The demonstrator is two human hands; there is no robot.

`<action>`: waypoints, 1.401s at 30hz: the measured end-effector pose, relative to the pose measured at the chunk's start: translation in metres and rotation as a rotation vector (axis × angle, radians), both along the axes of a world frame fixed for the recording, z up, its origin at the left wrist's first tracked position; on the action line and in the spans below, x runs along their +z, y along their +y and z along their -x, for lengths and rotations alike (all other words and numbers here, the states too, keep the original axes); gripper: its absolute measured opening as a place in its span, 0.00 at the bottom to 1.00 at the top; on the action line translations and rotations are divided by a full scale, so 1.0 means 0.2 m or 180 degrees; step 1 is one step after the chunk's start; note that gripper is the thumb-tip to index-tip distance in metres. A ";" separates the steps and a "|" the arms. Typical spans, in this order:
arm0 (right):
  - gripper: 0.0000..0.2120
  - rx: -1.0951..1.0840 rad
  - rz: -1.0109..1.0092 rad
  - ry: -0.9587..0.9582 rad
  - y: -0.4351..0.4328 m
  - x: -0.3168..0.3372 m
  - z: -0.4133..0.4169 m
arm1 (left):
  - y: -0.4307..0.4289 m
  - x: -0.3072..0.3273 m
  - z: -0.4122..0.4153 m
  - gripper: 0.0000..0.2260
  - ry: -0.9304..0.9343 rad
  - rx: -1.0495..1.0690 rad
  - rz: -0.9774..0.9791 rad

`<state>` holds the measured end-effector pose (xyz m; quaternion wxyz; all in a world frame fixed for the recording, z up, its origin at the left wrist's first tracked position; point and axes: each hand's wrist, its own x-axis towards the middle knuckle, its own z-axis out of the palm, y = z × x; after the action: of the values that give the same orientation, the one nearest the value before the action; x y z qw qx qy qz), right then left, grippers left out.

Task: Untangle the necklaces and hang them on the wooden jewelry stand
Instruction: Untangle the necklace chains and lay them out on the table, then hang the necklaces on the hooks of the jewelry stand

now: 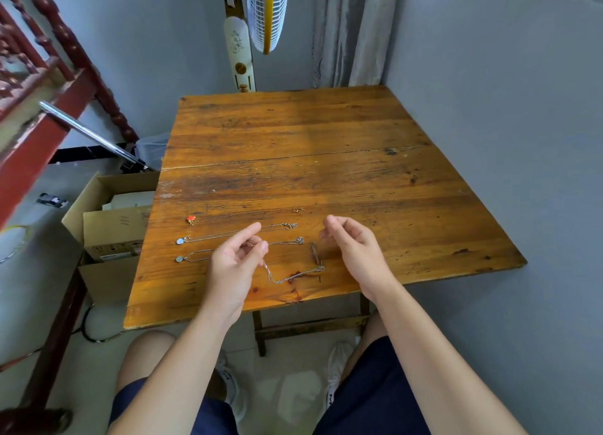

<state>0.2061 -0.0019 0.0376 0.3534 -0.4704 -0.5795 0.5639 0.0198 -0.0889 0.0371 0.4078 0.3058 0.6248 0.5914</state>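
The left hand (235,258) pinches a silver chain (287,277), lifting one end, probably so the knots fall loose; the rest lies on the worktop (293,134). The right hand (355,248) (empty, fingers relaxed) hovers beside it.

No word or number can be read with certainty. The brown cardboard box (111,229) left of the desk (293,134) bears a few handwritten strokes resembling "111", and a pale label low on its front is too small to read. Dark print at the foot of the fan's cream column (239,53) is blurred.
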 end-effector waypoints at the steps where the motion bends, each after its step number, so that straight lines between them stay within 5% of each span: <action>1: 0.18 -0.0081 0.0106 0.0150 0.00 0.01 0.02 | -0.02 0.00 0.02 0.17 -0.0140 0.0121 -0.0014; 5: 0.14 -0.0135 0.0299 0.0582 -0.02 0.02 0.10 | -0.06 0.02 0.09 0.15 -0.0245 0.0588 -0.0063; 15: 0.11 -0.0514 -0.0118 0.0050 -0.06 -0.05 0.22 | -0.08 0.00 0.18 0.10 -0.0102 0.0740 0.0147; 23: 0.08 -0.0713 0.0493 -0.0347 -0.01 0.08 0.44 | -0.02 0.07 0.28 0.06 -0.1108 0.0906 0.0751; 32: 0.09 -0.0397 0.1620 0.0053 -0.01 1.04 0.69 | -0.10 0.99 0.51 0.06 -0.1263 0.1333 0.0942; 42: 0.10 0.1268 0.0920 0.0181 -0.08 1.82 0.99 | -0.48 1.89 0.69 0.09 -0.0594 0.2482 0.0349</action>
<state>0.0079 -0.0183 0.4010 0.1804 -0.3765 -0.5639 0.7125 -0.1185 -0.1855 0.4154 0.2236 -0.0313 0.6850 0.6927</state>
